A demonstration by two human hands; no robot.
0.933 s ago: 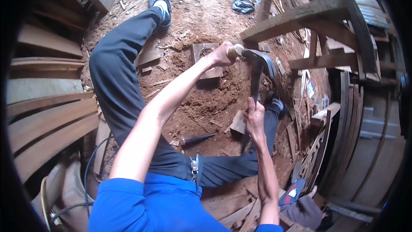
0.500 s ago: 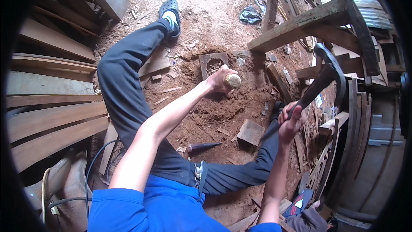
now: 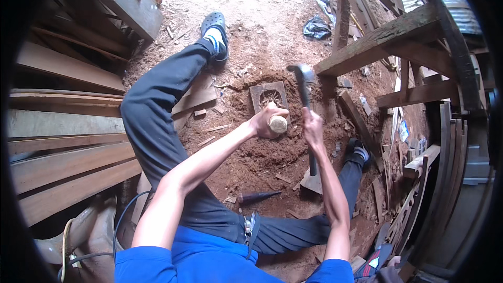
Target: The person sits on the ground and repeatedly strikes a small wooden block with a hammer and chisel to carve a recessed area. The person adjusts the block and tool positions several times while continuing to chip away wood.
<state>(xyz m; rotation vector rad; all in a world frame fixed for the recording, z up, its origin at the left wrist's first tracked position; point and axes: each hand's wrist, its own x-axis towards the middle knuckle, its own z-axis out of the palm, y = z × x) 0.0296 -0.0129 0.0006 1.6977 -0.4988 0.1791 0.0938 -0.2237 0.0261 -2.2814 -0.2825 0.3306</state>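
My left hand [image 3: 266,121] grips a chisel by its pale wooden handle [image 3: 278,124], held upright over a small square wooden block [image 3: 268,94] with a carved pattern, lying on the reddish sawdust ground. My right hand [image 3: 313,128] is closed on the dark handle of a hammer [image 3: 304,91], whose metal head is raised above and to the right of the chisel. I sit on the ground with legs spread, in dark trousers and a blue shirt.
Long wooden planks [image 3: 68,141] are stacked at left. A rough timber frame [image 3: 398,36] stands at right. A spare dark pointed chisel [image 3: 257,197] and wood offcuts [image 3: 313,182] lie on the ground between my legs. Carved boards [image 3: 414,199] lean at right.
The hammer swung out to the right and has come back toward the chisel, head raised above it. My left hand kept the chisel on the carved block.
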